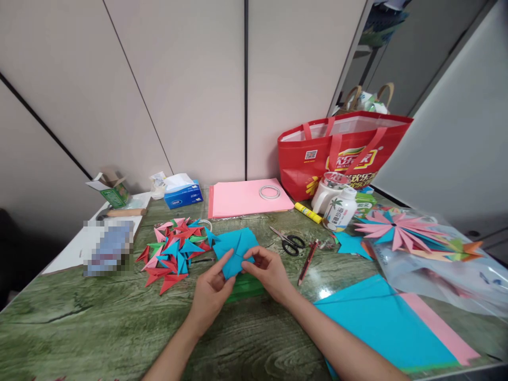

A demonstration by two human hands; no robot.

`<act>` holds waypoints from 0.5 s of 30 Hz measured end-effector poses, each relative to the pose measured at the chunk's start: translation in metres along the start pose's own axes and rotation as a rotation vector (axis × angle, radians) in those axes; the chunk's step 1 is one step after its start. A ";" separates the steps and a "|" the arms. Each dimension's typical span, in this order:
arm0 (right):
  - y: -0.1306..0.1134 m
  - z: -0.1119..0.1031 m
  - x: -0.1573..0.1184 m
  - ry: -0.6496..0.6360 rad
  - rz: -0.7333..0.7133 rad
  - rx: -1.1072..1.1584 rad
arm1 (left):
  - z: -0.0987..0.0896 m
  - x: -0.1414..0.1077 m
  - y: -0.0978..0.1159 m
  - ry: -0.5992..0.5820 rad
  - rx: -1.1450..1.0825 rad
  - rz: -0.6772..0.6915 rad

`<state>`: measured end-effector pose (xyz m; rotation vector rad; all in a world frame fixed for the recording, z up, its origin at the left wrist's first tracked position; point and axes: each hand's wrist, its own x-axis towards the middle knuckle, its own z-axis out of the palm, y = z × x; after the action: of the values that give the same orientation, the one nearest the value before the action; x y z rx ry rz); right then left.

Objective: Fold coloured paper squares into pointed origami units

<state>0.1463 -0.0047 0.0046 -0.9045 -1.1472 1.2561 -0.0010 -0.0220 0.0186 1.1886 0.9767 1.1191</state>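
In the middle of the table, a piece of folded blue paper (233, 266) is held between my two hands, with crease lines running across it. My left hand (213, 291) pinches its lower left side between thumb and fingers. On the right edge, my right hand (266, 271) grips it with thumb and bent forefinger. More blue paper (244, 238) shows just behind; I cannot tell whether it is a separate piece. Green paper (246, 288) lies under my hands. To the left is a heap of folded paper points (178, 248) in red, pink, blue and green.
Scissors (291, 244), a red pen (308, 264) and a yellow glue stick (308, 212) lie to the right. Beyond them stand a white bottle (340, 210), a mug (320, 198) and a red bag (293, 164). Blue sheets (384, 328) lie front right; pink sheets (238, 198) lie behind.
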 end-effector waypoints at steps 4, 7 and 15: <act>-0.002 0.000 0.000 0.025 -0.007 -0.045 | 0.002 -0.002 0.001 0.010 -0.014 -0.005; -0.001 0.000 -0.001 0.025 0.007 -0.026 | 0.000 -0.002 0.000 0.044 0.030 0.005; -0.001 0.001 -0.001 0.024 0.078 0.059 | 0.000 -0.001 -0.004 0.050 -0.022 0.002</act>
<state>0.1459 -0.0057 0.0055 -0.9255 -1.0599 1.3321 -0.0004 -0.0227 0.0150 1.1484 0.9993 1.1630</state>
